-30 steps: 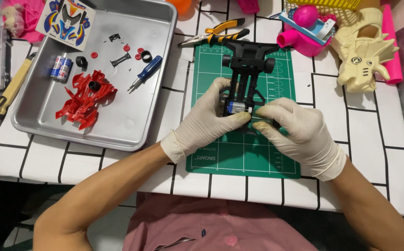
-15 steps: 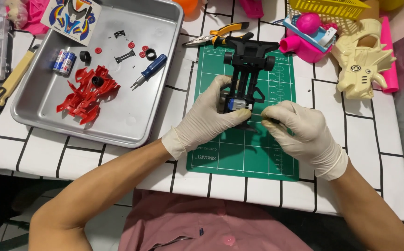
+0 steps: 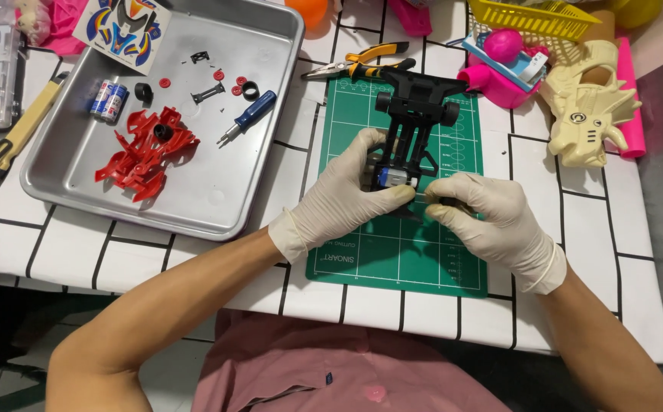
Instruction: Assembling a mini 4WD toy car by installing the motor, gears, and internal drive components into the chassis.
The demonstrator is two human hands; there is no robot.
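**Both gloved hands on the black toy-car chassis**

I take the green cutting mat (image 3: 362, 252) as my landmark on the white gridded bench (image 3: 613, 229). Far left of the mat lies a yellow-handled tool (image 3: 22, 126). Nearer the mat sits a metal tray (image 3: 217, 206), holding a red car body shell (image 3: 144, 152), a small blue and white battery (image 3: 108, 100), a blue-handled screwdriver (image 3: 249, 116) and some small red and black parts. Just beyond the mat's far left corner lie yellow-handled pliers (image 3: 358, 62).

On the mat itself stands the black chassis (image 3: 415, 114), its wheeled end pointing away from me. My left hand (image 3: 346, 198), in a white glove, wraps the near end of the chassis from the left, its fingers (image 3: 369, 152) clamped on it around a small silvery motor (image 3: 391, 178). My right hand (image 3: 491, 221), also gloved, meets it from the right, its fingers pinched together on a small dark piece at the chassis's near end; I cannot tell what the piece is.

Right of the mat lie pink toys (image 3: 499, 76) and a cream-coloured dinosaur-head toy (image 3: 587, 114).
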